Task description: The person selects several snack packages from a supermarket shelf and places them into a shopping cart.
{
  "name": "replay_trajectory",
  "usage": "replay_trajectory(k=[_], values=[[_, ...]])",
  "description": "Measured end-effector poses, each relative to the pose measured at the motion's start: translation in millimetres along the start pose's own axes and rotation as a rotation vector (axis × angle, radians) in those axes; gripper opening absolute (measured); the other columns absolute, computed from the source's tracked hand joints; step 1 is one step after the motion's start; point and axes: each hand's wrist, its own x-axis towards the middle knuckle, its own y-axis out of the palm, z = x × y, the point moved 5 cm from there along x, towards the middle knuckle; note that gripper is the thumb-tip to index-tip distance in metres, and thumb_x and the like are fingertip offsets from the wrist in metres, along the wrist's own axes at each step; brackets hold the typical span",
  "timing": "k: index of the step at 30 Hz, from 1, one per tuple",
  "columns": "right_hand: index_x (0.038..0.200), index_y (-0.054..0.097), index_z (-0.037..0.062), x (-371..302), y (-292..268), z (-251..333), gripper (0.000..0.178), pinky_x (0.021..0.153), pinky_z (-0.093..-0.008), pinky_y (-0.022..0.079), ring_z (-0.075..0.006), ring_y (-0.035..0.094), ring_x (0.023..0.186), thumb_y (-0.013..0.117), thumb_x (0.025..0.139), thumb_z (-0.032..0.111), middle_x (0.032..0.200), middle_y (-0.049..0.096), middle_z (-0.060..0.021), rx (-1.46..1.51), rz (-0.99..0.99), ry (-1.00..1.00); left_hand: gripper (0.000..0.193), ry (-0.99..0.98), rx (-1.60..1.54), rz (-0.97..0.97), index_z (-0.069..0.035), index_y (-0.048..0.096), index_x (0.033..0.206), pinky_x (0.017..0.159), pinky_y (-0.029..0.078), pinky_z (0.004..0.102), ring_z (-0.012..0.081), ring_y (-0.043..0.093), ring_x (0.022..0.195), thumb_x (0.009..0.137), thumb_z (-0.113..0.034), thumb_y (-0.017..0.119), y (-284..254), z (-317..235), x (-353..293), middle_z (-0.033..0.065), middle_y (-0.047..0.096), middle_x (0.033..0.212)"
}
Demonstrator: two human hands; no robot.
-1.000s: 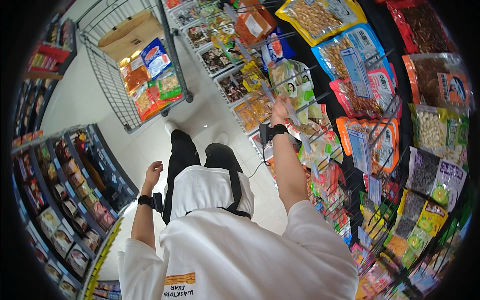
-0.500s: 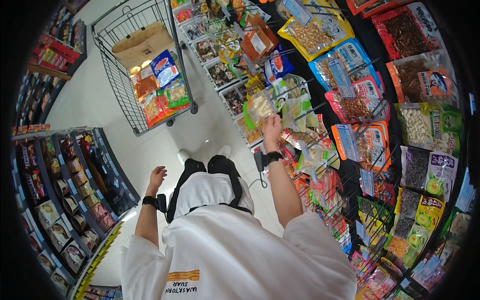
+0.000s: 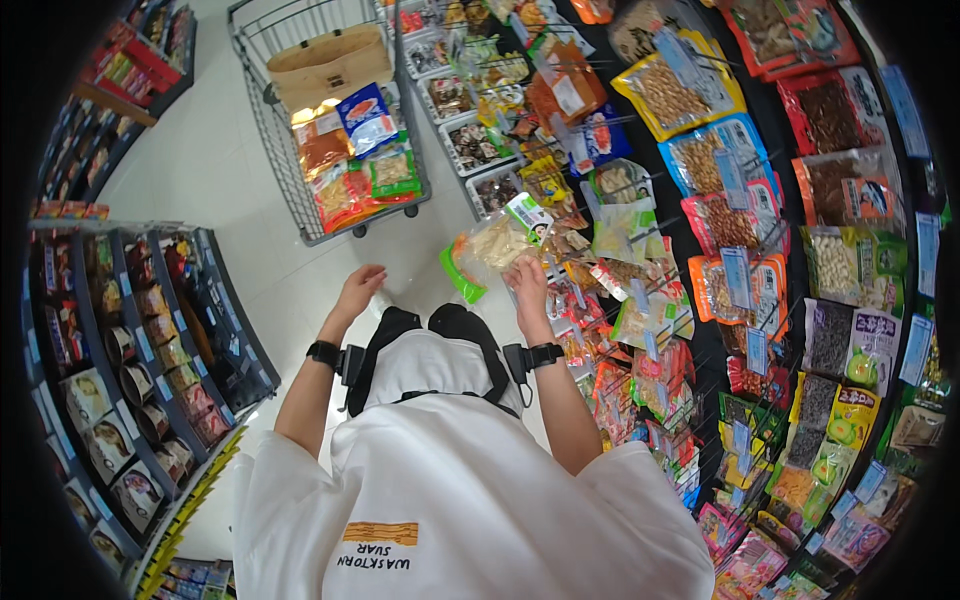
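Observation:
My right hand [image 3: 528, 287] grips the edge of a clear snack bag [image 3: 495, 248] with green ends and pale pieces inside. The bag hangs over the aisle, just left of the hanging packets. My left hand [image 3: 359, 291] is raised in front of my waist, holding nothing, its fingers apart and slightly curled. Ahead stands a wire shopping cart [image 3: 262, 165]. In it lie a brown paper bag [image 3: 330, 68], a blue packet [image 3: 367, 120], a green-edged packet [image 3: 393, 172] and red-orange packets [image 3: 342, 195].
At my right, a tall rack of hanging snack packets [image 3: 725, 160] runs alongside, its metal hooks [image 3: 765, 225] jutting out. White trays [image 3: 473, 143] of wrapped pieces line its far lower edge. Another stocked shelf [image 3: 130, 350] stands at my left. Pale tiled floor [image 3: 265, 270] lies between.
My right hand has drawn the snack bag left, away from the rack and over the aisle. The left hand has risen forward and inward. The view has shifted, with the cart now further right.

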Motion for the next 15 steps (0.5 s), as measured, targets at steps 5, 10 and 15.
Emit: replay_trajectory(k=[5,10,15], values=[[0.097,0.056,0.0089,-36,61,15,0.013,0.08,-0.0278,0.049,-0.0097,0.057,0.083,0.049,0.095,0.019,0.089,0.058,0.0004,-0.109,0.266,0.109,0.036,0.006,-0.144,0.136,-0.002,0.056,0.119,0.086,0.044,0.0262,0.0138,0.057,0.098,0.092,-0.026,0.054,4,-90,-25,0.0064,0.063,0.105],[0.095,0.055,0.0093,-64,112,28,0.014,0.083,-0.0251,0.044,-0.0078,0.055,0.088,0.048,0.095,0.022,0.088,0.056,0.0024,-0.213,0.48,0.113,0.035,0.073,-0.468,0.243,-0.002,0.054,0.12,0.082,0.045,0.0236,0.0088,0.056,0.095,0.092,-0.023,0.055,-8,-107,-43,0.0037,0.062,0.104],[0.098,0.054,0.0093,-80,153,23,0.017,0.078,-0.0242,0.042,-0.0065,0.053,0.086,0.045,0.097,0.023,0.093,0.057,0.0031,-0.263,0.469,0.099,0.022,0.262,-0.459,0.209,-0.005,0.057,0.108,0.068,0.045,0.02,0.0035,0.054,0.078,0.089,-0.016,0.06,-36,-108,-60,-0.0029,0.061,0.089]])
